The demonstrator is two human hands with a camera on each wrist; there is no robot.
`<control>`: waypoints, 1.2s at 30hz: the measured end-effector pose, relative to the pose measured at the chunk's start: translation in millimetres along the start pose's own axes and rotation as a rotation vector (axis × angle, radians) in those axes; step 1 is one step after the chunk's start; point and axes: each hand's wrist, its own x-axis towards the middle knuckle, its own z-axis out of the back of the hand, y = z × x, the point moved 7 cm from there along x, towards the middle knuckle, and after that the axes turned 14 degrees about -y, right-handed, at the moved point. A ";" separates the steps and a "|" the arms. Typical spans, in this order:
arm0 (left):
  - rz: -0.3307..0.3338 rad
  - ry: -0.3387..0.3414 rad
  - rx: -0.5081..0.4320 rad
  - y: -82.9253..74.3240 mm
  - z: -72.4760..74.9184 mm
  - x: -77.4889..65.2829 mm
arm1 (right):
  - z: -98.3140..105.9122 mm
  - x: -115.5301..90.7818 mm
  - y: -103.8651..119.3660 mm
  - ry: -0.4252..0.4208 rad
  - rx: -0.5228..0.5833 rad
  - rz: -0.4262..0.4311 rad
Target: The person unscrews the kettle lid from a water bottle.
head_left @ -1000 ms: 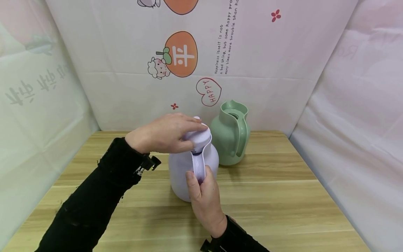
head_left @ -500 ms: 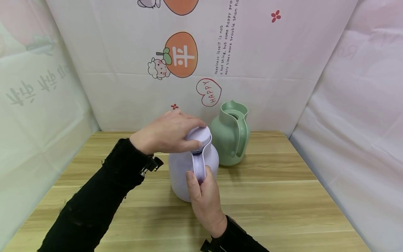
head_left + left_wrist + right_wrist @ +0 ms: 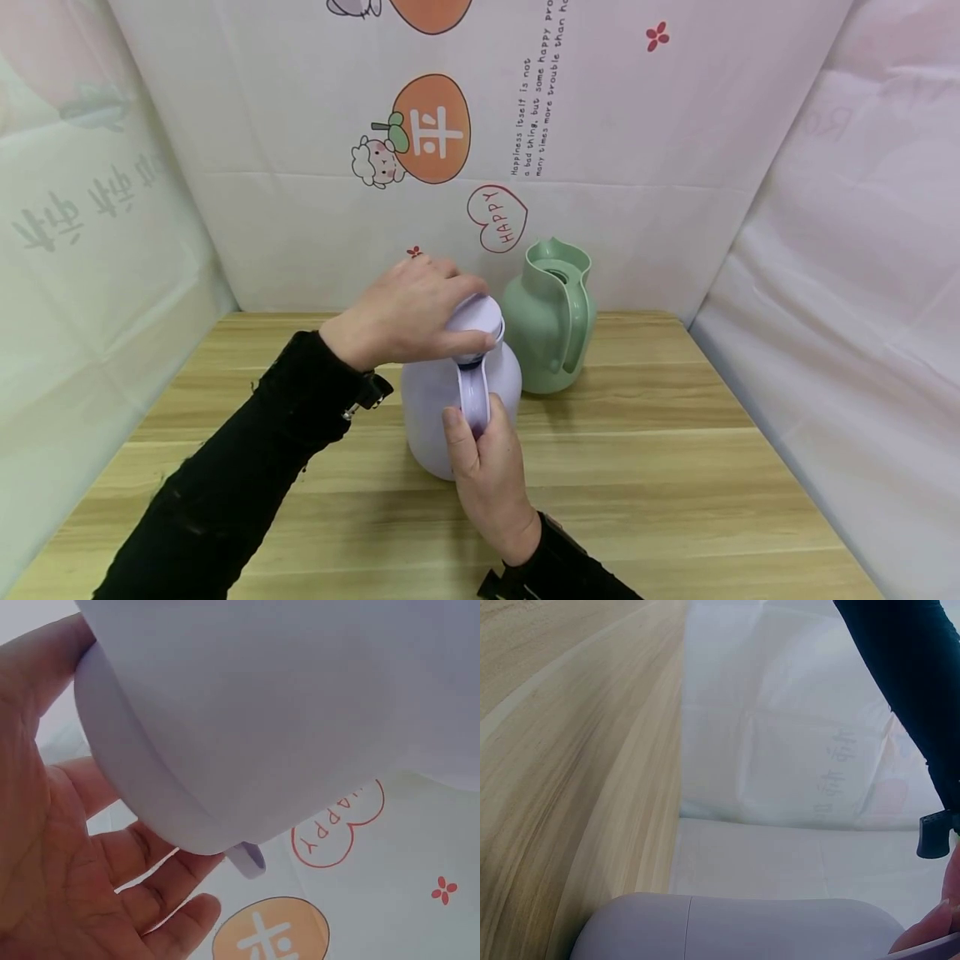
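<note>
A lavender thermos jug (image 3: 427,421) stands upright on the wooden table in the head view. My left hand (image 3: 405,312) grips its round lid (image 3: 477,318) from the left, thumb on the near side of the rim. In the left wrist view, the thumb and fingers (image 3: 161,892) spread around the lid, and a small tab sticks out beside it. My right hand (image 3: 491,487) holds the jug's handle (image 3: 473,396), thumb on its left side. Only the jug's body (image 3: 742,930) and some left fingertips show at the bottom of the right wrist view; the right hand is hidden there.
A green thermos jug (image 3: 543,333) stands close behind the lavender one, to the right, with its handle facing forward. White printed cloth (image 3: 300,233) hangs behind and at both sides of the wooden table (image 3: 652,475).
My left hand has turned at the lid: its thumb slid right along the near rim, while the fingers shifted back over the far side. The right hand and both jugs stay in place.
</note>
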 end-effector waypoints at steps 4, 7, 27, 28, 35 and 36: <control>0.028 0.009 -0.018 1.6 -3.1 0.5 | -0.9 0.1 -0.6 0.001 0.004 0.004; 0.042 0.014 -0.029 2.0 -4.5 1.0 | -0.8 0.3 -1.1 -0.001 0.003 0.000; 0.084 -0.002 0.082 -2.5 -6.3 2.3 | 2.1 0.6 0.5 0.008 0.012 -0.019; 0.084 0.001 0.083 -2.5 -6.3 2.3 | 2.0 0.6 0.4 0.008 0.011 -0.018; 0.092 0.014 0.061 0.0 -5.9 0.1 | 1.8 0.6 -0.1 0.006 0.003 -0.016; 0.094 0.015 0.058 0.4 -5.6 -0.3 | 1.8 0.6 -0.1 0.006 0.003 -0.015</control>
